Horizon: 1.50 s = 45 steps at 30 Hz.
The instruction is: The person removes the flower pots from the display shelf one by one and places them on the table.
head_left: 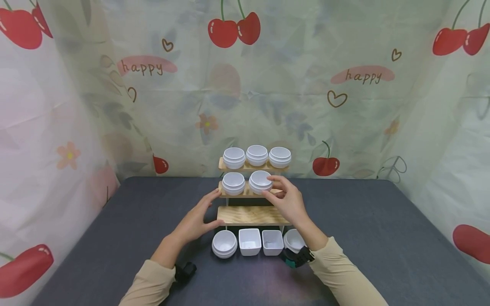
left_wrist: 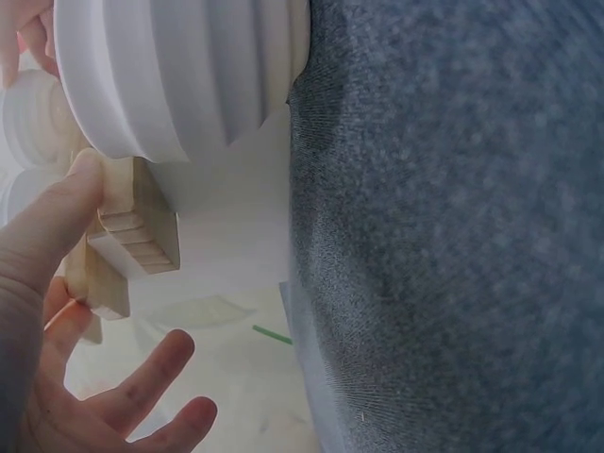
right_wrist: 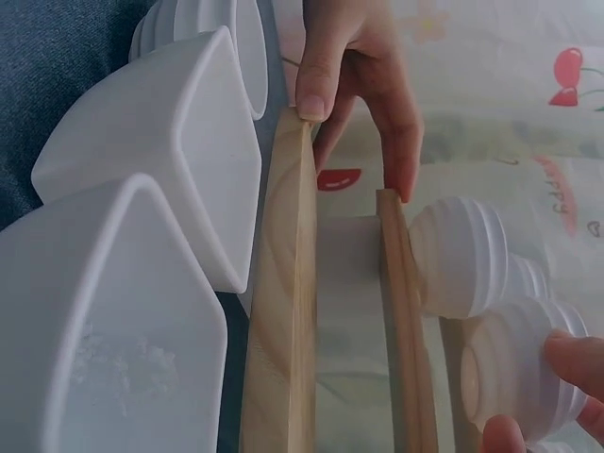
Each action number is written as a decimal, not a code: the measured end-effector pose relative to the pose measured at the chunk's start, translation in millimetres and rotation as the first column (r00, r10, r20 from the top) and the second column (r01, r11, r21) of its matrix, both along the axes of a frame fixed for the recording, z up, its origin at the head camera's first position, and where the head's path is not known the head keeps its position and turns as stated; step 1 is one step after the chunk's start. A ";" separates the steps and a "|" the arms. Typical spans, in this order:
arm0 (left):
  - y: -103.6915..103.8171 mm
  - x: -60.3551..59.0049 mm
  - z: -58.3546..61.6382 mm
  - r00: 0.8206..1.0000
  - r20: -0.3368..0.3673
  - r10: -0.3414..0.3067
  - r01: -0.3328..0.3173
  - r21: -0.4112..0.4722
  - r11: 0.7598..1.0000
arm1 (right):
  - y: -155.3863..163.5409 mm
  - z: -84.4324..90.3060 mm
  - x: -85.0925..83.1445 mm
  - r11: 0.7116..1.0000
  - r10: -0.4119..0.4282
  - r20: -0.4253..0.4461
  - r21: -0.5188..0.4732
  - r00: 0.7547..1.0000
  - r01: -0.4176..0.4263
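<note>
A wooden three-tier stand (head_left: 252, 216) rises in the middle of the table. My right hand (head_left: 289, 203) pinches a round white ribbed bowl (head_left: 259, 182) at the middle tier, thumb low on its side and fingertips at its rim. To its left on that tier sits another round bowl (head_left: 233, 182). My left hand (head_left: 197, 219) touches the stand's left end, its thumb at the lowest board and a fingertip at the middle board. In the left wrist view, its other fingers (left_wrist: 142, 382) spread out past the boards. The right wrist view shows the held bowl (right_wrist: 514, 363) side-on.
On the top tier stand three round bowls (head_left: 257, 155). Before the stand, a row holds a round bowl (head_left: 224, 244), two square bowls (head_left: 250, 242) and another round bowl (head_left: 294, 239) partly behind my right wrist. A printed cloth (head_left: 283, 106) hangs behind the dark table (head_left: 367, 238).
</note>
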State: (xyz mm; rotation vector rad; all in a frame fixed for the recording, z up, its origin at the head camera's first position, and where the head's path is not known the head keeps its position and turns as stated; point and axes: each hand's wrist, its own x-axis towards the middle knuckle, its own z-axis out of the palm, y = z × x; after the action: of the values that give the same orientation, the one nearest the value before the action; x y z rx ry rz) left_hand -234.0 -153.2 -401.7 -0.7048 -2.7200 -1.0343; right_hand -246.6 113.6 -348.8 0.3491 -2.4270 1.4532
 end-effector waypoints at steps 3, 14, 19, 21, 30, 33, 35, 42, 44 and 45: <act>0.5 -0.1 0.2 1.000 -0.006 0.005 -0.005 -0.006 1.000 | 2.3 0.5 1.6 1.000 0.006 0.003 -0.002 1.000 -0.006; 1.0 -1.9 0.9 0.999 -0.037 0.021 -0.023 -0.052 0.998 | 13.6 1.5 9.1 0.999 0.034 0.019 -0.013 0.999 -0.034; 1.4 -2.6 1.5 0.999 -0.037 0.016 -0.018 -0.041 0.999 | 19.1 -0.5 12.5 0.999 0.041 0.022 -0.021 0.999 -0.041; 1.8 -2.6 2.0 0.999 -0.035 0.016 -0.017 -0.038 0.999 | 21.7 -1.2 13.8 0.999 0.039 0.020 -0.016 0.999 -0.039; 3.8 -2.4 3.8 1.000 0.011 0.017 -0.016 -0.033 0.999 | 34.0 -2.3 19.3 1.000 0.017 -0.012 0.024 1.000 -0.017; 3.8 -2.2 4.2 1.000 0.023 0.013 -0.013 -0.026 1.000 | 37.6 -3.3 20.4 0.999 0.004 -0.013 0.043 1.000 -0.003; 3.6 -2.2 4.2 1.000 0.025 0.009 -0.008 -0.024 1.000 | 39.8 -3.8 21.1 0.999 -0.005 -0.008 0.054 1.000 0.006; 2.2 -2.7 2.5 1.000 0.006 -0.015 0.016 -0.031 0.999 | 46.5 -3.9 24.2 0.998 -0.021 0.000 0.062 1.000 0.021; 1.9 -2.9 2.2 1.000 0.004 -0.020 0.020 -0.029 0.999 | 48.4 -3.9 25.1 0.997 -0.025 0.001 0.068 1.000 0.025; 1.8 -3.0 2.0 1.000 0.003 -0.023 0.023 -0.027 0.999 | 49.3 -3.9 25.5 0.997 -0.027 0.001 0.073 1.000 0.027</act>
State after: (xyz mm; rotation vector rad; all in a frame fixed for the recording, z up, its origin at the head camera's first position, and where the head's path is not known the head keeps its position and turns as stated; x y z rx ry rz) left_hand -237.0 -151.4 -399.7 -0.7407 -2.7389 -1.0062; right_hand -221.1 162.9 -352.7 0.3301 -2.4813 1.3565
